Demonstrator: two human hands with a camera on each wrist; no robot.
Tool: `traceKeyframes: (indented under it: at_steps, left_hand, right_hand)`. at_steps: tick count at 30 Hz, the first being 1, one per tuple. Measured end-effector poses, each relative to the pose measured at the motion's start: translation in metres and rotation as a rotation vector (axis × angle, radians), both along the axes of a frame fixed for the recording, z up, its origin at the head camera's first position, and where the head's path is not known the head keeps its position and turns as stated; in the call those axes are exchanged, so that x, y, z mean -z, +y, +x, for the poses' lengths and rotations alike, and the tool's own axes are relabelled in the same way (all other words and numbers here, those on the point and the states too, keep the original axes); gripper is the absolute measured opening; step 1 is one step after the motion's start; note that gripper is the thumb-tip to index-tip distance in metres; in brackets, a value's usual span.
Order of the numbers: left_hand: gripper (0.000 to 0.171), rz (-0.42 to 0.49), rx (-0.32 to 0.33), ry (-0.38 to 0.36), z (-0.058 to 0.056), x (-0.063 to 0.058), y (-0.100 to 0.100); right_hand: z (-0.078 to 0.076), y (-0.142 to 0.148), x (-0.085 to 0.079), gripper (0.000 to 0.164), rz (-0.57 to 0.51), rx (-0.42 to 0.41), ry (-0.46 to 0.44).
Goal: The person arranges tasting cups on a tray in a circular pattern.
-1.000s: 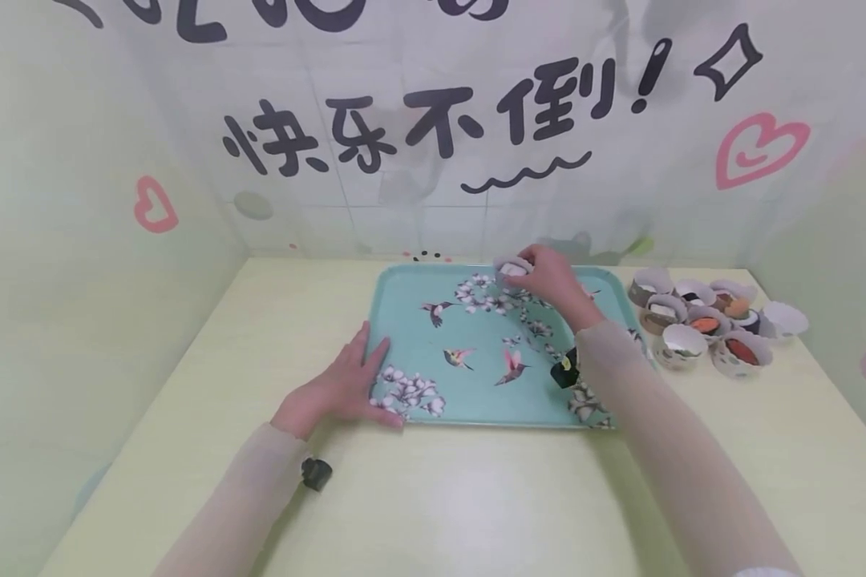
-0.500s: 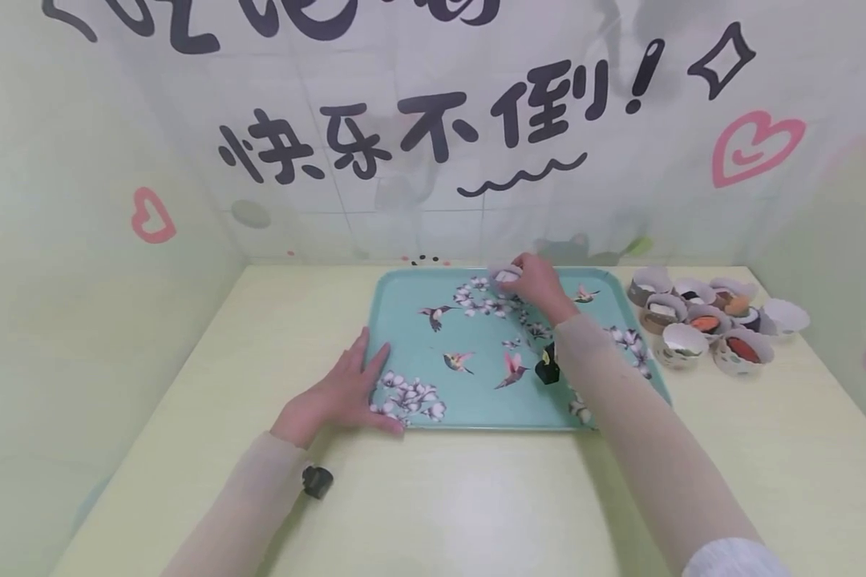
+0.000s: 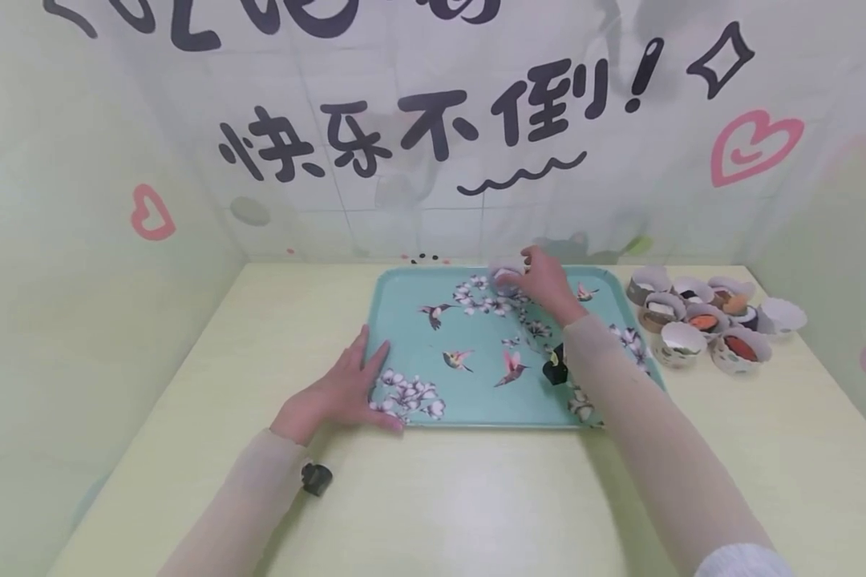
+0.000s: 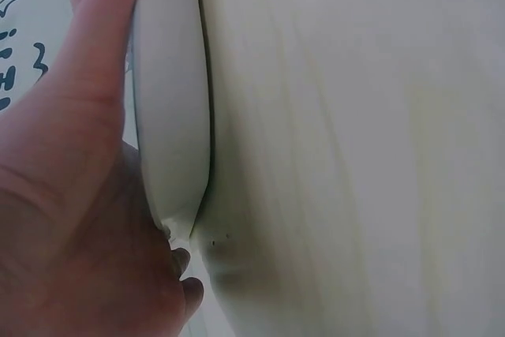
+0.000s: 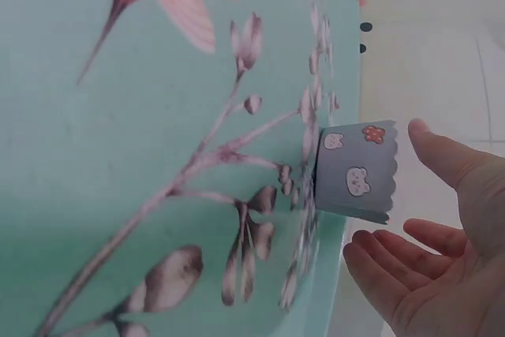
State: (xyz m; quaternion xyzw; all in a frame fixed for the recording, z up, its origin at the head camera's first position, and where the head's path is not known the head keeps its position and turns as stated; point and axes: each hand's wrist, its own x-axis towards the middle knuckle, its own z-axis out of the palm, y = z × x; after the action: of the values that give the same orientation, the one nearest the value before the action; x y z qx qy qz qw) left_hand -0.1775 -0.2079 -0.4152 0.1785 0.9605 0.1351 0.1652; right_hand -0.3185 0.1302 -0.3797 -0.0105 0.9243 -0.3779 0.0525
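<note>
"Paper baking cup [image 5: 355, 173]: set down?"
"Seemingly. Left hand [image 3: 339, 394], its fingers straight, braces the tray's [image 3: 487, 405] near-left corner; cups [image 3: 681, 357] of sushi-like pieces [image 3: 739, 348] crowd the worktop's [image 3: 505, 497] far-right corner; that cup stands inside the tray's far edge, contents unclear."
"Right hand [image 3: 548, 282]?"
"Fingers released. Next probably calls for clean withdrawal."

the tray [image 3: 404, 336] looks glossy, smooth plastic, the cup [image 5: 344, 165] matt paper.

pale wooden table [image 3: 469, 497] — white lettered wall [image 3: 433, 188]

Pale table [image 3: 462, 497] — white backdrop [image 3: 404, 72] behind, black lettering [image 3: 439, 136], wavy underline [image 3: 523, 175], pink hearts [image 3: 756, 150].
</note>
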Motion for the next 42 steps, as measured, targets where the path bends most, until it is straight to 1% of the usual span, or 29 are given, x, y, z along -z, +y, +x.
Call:
traceKeyframes:
  at_steps: [5,10,18,26,32,37,42]
  left_hand:
    - [0.138,-0.007,0.001,0.003,-0.001,0.000,0.001]
    - [0.137,-0.006,0.001,0.011,0.000,-0.002,0.001]
    - [0.137,-0.004,-0.011,0.005,0.001,-0.005,0.001]
    - [0.137,-0.017,0.000,0.004,0.000,0.000,0.000]
    - [0.136,-0.021,-0.009,0.007,0.000,0.000,0.000]
    - [0.136,-0.017,-0.007,-0.004,0.001,-0.001,0.001]
    - [0.136,-0.019,-0.006,-0.001,0.001,-0.002,0.001]
  right_hand:
    - [0.005,0.009,-0.009,0.075,-0.036,0.010,0.031]
    - [0.009,0.019,-0.013,0.077,-0.088,0.014,0.028]
    - [0.017,0.027,-0.022,0.079,-0.128,0.022,0.046]
    - [0.034,0.039,-0.028,0.082,-0.144,0.016,0.062]
    - [0.046,0.045,-0.035,0.081,-0.145,0.013,0.102]
    - [0.060,0.052,-0.041,0.079,-0.173,-0.002,0.119]
    - [0.072,0.059,-0.043,0.082,-0.203,-0.029,0.147]
